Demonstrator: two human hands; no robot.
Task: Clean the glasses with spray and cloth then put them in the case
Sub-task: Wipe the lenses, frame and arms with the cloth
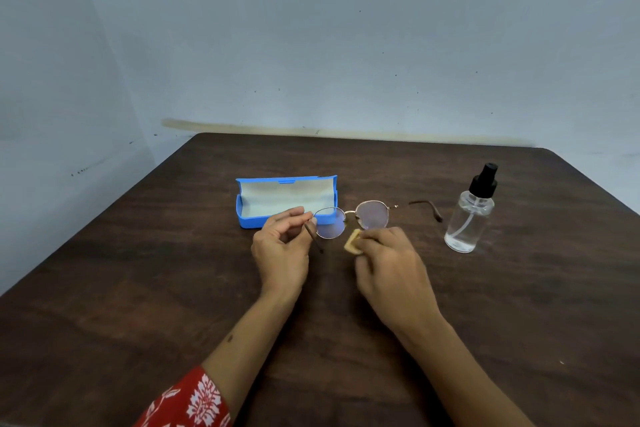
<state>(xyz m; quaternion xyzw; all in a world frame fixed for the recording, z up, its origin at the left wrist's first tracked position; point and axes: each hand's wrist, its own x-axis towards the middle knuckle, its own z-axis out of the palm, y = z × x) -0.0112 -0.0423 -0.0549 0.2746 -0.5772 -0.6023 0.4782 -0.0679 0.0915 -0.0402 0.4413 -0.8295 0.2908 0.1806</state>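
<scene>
left hand [282, 246] pinches glasses [353, 218] at the hinge, above table [138, 288] before open case [285, 201] | right hand [388, 260] grips folded cloth [353, 242] by right lens | advice: wipe gently in circles, brace frame | spray bottle [469, 215] stands right

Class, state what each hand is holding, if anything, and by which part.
Left hand pinches the glasses at the left lens rim, by the hinge. Right hand grips a folded yellow cloth.

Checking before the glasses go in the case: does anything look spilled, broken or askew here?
Nothing stands out. The bottle stands upright with no puddle, the case lies open, and the glasses look whole, held by the left hand while the right hand holds the cloth.
</scene>
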